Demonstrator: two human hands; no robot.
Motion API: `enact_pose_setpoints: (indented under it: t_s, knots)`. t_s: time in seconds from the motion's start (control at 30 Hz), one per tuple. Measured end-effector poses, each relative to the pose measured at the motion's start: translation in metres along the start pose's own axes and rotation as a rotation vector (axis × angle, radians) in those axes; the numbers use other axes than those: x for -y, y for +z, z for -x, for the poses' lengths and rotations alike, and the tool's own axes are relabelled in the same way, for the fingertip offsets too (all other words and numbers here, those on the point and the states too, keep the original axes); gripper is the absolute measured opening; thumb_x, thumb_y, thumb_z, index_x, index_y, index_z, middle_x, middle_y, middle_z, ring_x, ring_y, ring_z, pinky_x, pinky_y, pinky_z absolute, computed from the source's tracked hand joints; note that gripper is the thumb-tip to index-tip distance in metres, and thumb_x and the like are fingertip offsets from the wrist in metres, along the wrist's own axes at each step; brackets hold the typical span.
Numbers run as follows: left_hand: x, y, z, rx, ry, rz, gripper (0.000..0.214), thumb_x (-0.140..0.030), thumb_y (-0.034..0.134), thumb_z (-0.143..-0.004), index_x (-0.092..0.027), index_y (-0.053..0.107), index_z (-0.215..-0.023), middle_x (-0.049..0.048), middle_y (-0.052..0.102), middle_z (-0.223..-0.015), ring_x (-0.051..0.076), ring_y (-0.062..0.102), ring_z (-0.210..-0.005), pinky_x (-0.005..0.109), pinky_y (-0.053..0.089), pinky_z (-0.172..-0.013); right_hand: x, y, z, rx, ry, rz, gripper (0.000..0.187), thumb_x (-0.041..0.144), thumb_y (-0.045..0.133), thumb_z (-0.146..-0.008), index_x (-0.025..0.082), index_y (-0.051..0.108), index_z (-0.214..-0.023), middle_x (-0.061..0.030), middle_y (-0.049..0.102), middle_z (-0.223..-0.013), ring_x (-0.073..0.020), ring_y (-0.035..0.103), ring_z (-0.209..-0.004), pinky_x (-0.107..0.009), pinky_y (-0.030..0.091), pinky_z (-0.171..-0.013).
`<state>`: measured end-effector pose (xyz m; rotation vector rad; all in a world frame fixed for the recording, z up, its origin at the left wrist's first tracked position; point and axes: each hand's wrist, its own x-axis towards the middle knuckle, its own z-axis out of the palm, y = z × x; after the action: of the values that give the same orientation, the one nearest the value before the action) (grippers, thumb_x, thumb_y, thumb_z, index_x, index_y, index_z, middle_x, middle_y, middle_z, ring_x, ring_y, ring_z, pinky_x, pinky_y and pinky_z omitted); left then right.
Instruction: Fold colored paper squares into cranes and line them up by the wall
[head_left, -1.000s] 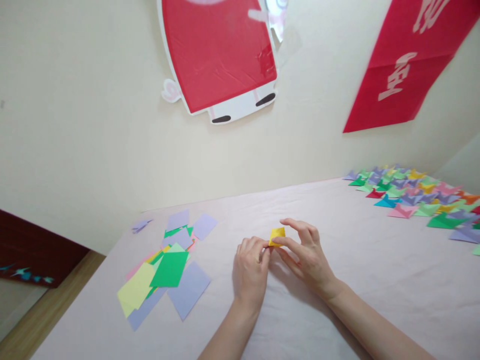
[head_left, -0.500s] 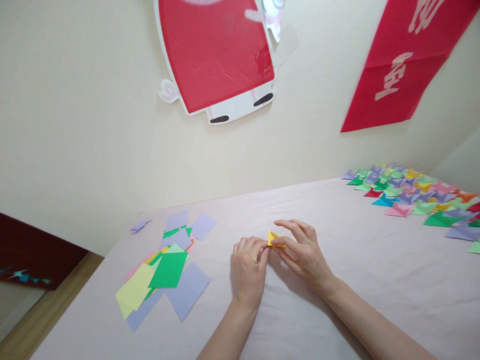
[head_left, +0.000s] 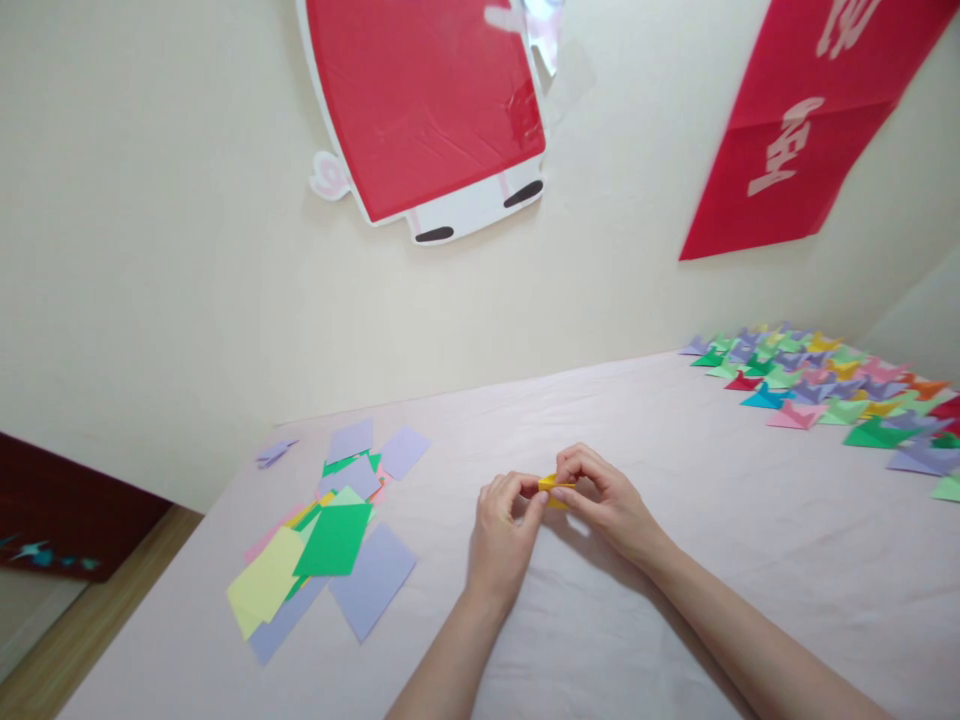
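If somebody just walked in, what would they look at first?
Probably the big red-and-white cartoon cutout high on the wall, with a red banner to its right. Next, perhaps, the crowd of colourful folded papers at the right on the pale cloth. Then the small yellow paper in the middle, pinched by the left hand and right hand.

Inside what appears to be a home, a red-and-white cartoon cutout (head_left: 427, 110) and a lettered red banner (head_left: 836, 140) hang on a cream wall (head_left: 187, 220) behind a pale pink, cloth-covered surface (head_left: 750, 500), with a strip of wood-look flooring (head_left: 112, 600) visible at lower left.
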<state>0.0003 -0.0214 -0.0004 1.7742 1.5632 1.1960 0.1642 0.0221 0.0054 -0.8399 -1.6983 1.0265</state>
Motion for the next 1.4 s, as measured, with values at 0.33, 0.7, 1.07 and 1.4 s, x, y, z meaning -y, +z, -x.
enact_pose_setpoints:
  t_s: [0.33, 0.7, 1.07, 1.4]
  knots:
    - [-0.007, -0.003, 0.000, -0.026, -0.053, 0.065, 0.018, -0.031, 0.055, -0.093, -0.021, 0.062, -0.079, -0.0006, 0.062, -0.081, 0.017, 0.056, -0.082, 0.029, 0.041, -0.078, 0.000, 0.003, 0.002, 0.066, 0.161, -0.013, 0.016, 0.035, 0.062, -0.084, 0.020, 0.061, -0.080, -0.0007, 0.059, -0.076, -0.0160, 0.054, -0.072, -0.028, 0.046, -0.068]
    - [-0.002, 0.001, 0.001, -0.049, -0.123, 0.075, 0.023, -0.038, 0.052, -0.093, -0.021, 0.062, -0.081, 0.0007, 0.063, -0.082, 0.017, 0.057, -0.079, 0.027, 0.044, -0.071, 0.000, 0.008, 0.005, 0.147, 0.187, -0.057, 0.011, 0.031, 0.060, -0.086, 0.021, 0.061, -0.090, 0.0015, 0.065, -0.071, -0.0148, 0.060, -0.066, -0.027, 0.047, -0.063]
    - [0.003, 0.007, 0.000, -0.030, -0.169, 0.122, 0.019, -0.038, 0.057, -0.090, -0.021, 0.065, -0.089, -0.0011, 0.064, -0.079, 0.014, 0.057, -0.070, 0.023, 0.043, -0.064, -0.002, 0.008, 0.005, -0.017, 0.226, -0.132, 0.021, 0.036, 0.064, -0.084, 0.021, 0.060, -0.098, -0.0021, 0.072, -0.081, -0.0187, 0.068, -0.076, -0.031, 0.052, -0.072]
    - [-0.010, 0.006, 0.002, 0.038, -0.059, -0.049, 0.014, -0.028, 0.055, -0.092, -0.022, 0.061, -0.081, -0.0010, 0.063, -0.082, 0.018, 0.054, -0.080, 0.029, 0.039, -0.075, 0.002, 0.007, 0.001, -0.020, 0.110, 0.012, 0.022, 0.037, 0.064, -0.085, 0.020, 0.065, -0.072, -0.0018, 0.062, -0.074, -0.0177, 0.056, -0.073, -0.031, 0.045, -0.070]
